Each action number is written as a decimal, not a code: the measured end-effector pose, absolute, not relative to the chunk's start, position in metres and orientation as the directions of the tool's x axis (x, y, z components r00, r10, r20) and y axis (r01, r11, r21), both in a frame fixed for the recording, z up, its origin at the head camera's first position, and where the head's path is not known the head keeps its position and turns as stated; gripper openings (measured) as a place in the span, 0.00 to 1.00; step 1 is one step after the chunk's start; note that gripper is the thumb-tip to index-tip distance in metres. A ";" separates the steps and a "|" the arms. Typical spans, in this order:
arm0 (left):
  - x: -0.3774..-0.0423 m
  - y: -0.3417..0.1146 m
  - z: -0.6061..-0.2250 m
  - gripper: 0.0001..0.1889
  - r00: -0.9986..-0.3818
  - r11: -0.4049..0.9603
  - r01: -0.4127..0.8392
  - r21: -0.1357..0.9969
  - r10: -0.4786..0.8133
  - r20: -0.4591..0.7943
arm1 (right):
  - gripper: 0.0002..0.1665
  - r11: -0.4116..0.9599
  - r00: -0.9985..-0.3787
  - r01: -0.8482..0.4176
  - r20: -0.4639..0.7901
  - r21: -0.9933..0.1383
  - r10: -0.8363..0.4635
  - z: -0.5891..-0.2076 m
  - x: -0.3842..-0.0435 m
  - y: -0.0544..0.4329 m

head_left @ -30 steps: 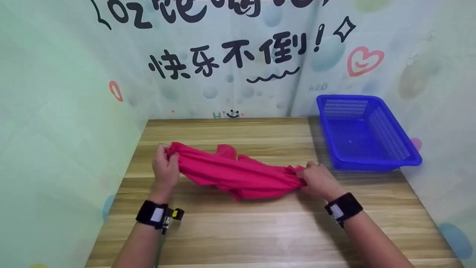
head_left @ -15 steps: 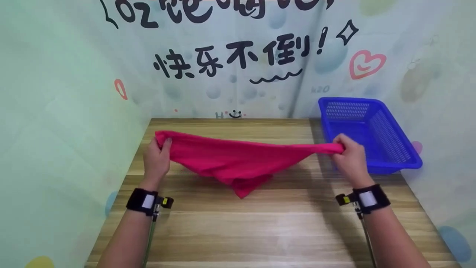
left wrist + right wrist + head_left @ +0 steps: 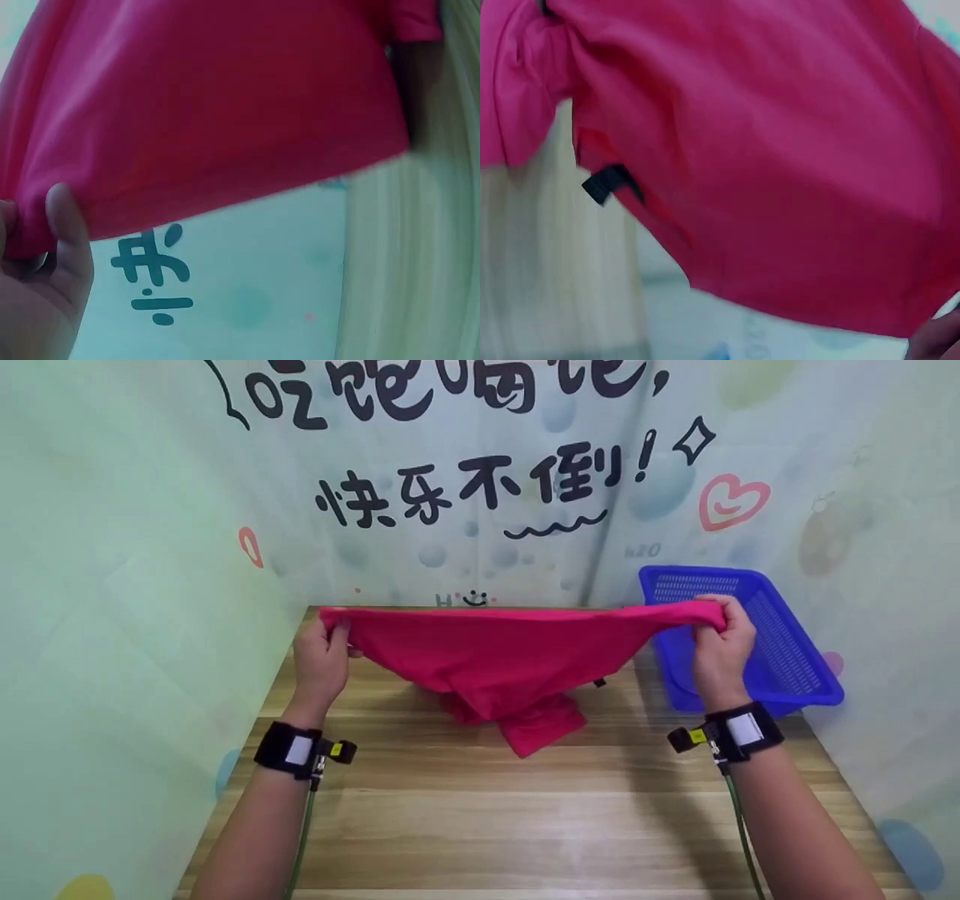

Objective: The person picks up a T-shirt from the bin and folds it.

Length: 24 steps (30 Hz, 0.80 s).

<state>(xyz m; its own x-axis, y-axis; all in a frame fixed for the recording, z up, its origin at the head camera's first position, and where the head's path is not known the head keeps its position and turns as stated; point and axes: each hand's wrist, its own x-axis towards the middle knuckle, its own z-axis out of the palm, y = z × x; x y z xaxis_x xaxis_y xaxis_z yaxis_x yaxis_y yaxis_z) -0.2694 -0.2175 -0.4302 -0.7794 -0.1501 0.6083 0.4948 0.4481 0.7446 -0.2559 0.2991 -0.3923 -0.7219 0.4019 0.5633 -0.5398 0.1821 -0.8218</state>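
A bright pink-red shirt (image 3: 495, 645) is stretched between both hands above the table, its upper edge nearly level. At its left corner, my left hand (image 3: 321, 660) pinches the cloth between thumb and fingers. My right hand (image 3: 724, 656) grips the bunched right corner, in front of the blue basket. The shirt's middle sags, and a sleeve-like flap (image 3: 541, 727) hangs lowest. A small black tag (image 3: 607, 184) sticks out from the cloth edge in the right wrist view. In the left wrist view, the thumb presses on a straight hemmed edge (image 3: 225, 206).
A blue plastic basket (image 3: 806, 649) with perforated sides stands at the table's back right, partly covered by the right hand and cloth. The wood-grain table (image 3: 495, 825) meets a printed backdrop (image 3: 420, 555) behind and on both sides. Cables run from the wrist cameras along the forearms.
The bunched shirt has been drawn out wide and raised. The right hand has moved right and up, taking a new grip on its corner; the left has risen a little.
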 end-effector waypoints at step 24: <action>-0.209 -0.260 -0.495 0.08 -0.943 0.443 0.264 0.857 0.305 0.133 | 0.19 0.613 -0.908 -0.408 0.229 -0.676 -0.351 -0.453 -0.220 0.363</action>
<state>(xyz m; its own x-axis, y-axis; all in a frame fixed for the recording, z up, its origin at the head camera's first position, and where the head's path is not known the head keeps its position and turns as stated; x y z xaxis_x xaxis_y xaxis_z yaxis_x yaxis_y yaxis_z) -0.2091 -0.2598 -0.4948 -0.9432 0.3046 0.1326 0.2636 0.4431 0.8568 -0.2200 0.3634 -0.4528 -0.9078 -0.3514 0.2291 -0.4081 0.6133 -0.6763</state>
